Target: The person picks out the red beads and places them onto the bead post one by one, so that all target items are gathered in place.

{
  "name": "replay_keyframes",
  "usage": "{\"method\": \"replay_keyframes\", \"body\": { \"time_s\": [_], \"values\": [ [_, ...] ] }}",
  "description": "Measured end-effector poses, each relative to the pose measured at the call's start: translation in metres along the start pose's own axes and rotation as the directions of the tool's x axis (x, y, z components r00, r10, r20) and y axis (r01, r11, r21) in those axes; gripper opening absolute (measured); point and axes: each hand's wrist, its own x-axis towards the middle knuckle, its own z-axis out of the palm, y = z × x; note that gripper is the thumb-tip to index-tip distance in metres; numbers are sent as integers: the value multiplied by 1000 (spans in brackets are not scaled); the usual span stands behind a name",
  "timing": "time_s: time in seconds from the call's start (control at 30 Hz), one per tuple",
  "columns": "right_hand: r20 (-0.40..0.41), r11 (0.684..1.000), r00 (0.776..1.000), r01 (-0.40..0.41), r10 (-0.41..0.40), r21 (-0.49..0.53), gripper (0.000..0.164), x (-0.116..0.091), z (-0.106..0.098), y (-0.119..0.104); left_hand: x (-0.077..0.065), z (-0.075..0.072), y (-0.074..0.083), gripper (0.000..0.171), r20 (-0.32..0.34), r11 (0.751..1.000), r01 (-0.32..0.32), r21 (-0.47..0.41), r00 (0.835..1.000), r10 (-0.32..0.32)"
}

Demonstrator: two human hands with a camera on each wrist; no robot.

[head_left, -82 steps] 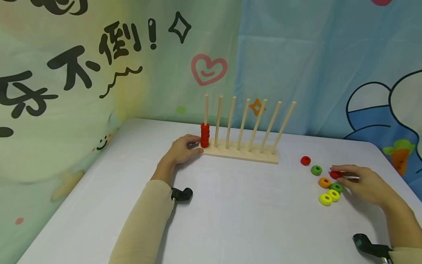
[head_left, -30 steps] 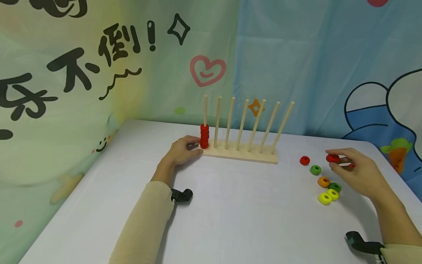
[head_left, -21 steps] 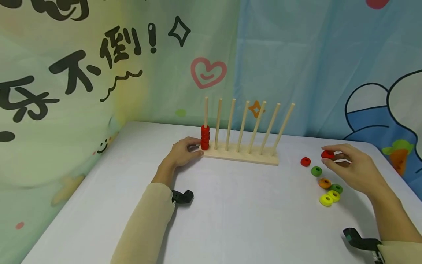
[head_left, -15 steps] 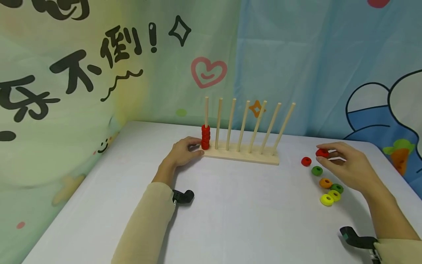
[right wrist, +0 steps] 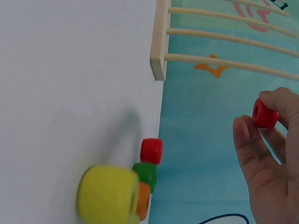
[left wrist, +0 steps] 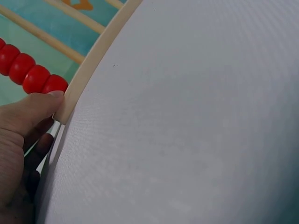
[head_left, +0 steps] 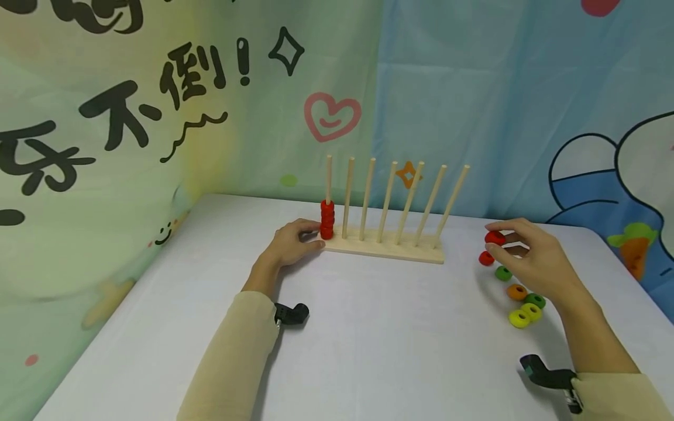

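My right hand (head_left: 534,257) pinches a red bead (head_left: 495,238) between thumb and fingertips, raised above the table; the right wrist view shows the held bead (right wrist: 265,114) well off the tabletop. My left hand (head_left: 291,241) grips the left end of a wooden peg rack (head_left: 387,249), its thumb (left wrist: 44,105) at the end of the base beside the lowest bead. Several red beads (head_left: 327,220) are stacked on the rack's leftmost peg. The other pegs (head_left: 389,202) are bare. Another red bead (head_left: 486,258) lies on the table just below the held one.
Loose beads lie right of the rack: green (head_left: 503,273), orange (head_left: 516,292), a second green (head_left: 535,300) and two touching yellow ones (head_left: 519,318). A printed cloth backdrop (head_left: 447,88) stands behind the white table (head_left: 389,339). Each wrist carries a black camera (head_left: 292,314).
My right hand has picked the red bead up from the table and carried it left, over the loose beads. My left hand has stayed at the rack's end.
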Motion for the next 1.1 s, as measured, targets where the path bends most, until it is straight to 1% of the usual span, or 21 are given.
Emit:
{"method": "replay_keyframes", "body": {
  "time_s": [0.23,0.37,0.6,0.8,0.83,0.9,1.1],
  "values": [
    [6,999,1000,20,-20,38,30,10,5,-8,0,-1,0,51,-1,1000,14,-6,1000,-14],
    [-2,998,1000,26,-26,60,30,13,10,-12,0,0,-1,51,-2,1000,3,1,1000,-3],
    [-3,991,998,56,-56,118,33,18,18,-22,-1,-1,1,50,2,1000,9,1,1000,-9],
    [-3,987,998,69,-69,148,32,24,24,-30,-1,0,-1,50,2,1000,13,-7,1000,-13],
    [-6,985,997,73,-73,155,32,25,25,-32,-1,1,-1,50,1,1000,13,-8,1000,-13],
    [-8,981,997,79,-79,176,30,24,25,-43,0,2,-2,50,-2,1000,9,-5,1000,-9],
    [0,979,999,39,-40,199,31,26,31,-50,1,1,-1,50,-10,1000,-9,-2,1000,9]
  ]
}}
